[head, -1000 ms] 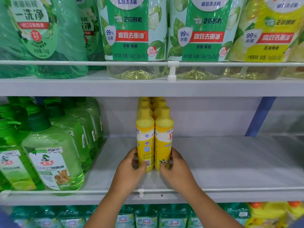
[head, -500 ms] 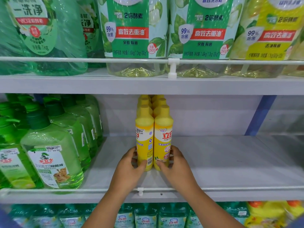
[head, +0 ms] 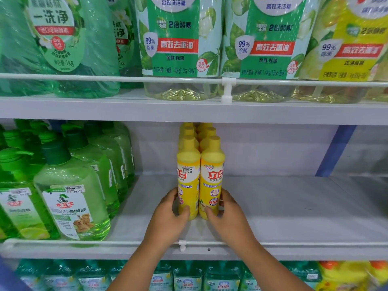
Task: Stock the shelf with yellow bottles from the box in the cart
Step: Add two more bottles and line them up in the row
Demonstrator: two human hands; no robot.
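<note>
Now, at the shelf: a person is facing the middle shelf [head: 294,206], both arms reaching over its front rail [head: 315,244].
Yellow bottles: two rows are standing upright, side by side and touching, running toward the back wall; the front left bottle [head: 188,177] and front right bottle [head: 212,179] are sitting set back from the rail.
Left hand [head: 168,215]: gripping the lower part of the front left bottle, thumb curling across its face.
Right hand [head: 227,215]: gripping the lower part of the front right bottle, thumb lying on its front.
Neighbours: green pump bottles [head: 69,196] are crowding the same shelf to the left, apart from the yellow rows.
Upper shelf [head: 189,112]: large green-labelled jugs [head: 178,45] are standing behind a rail.
</note>
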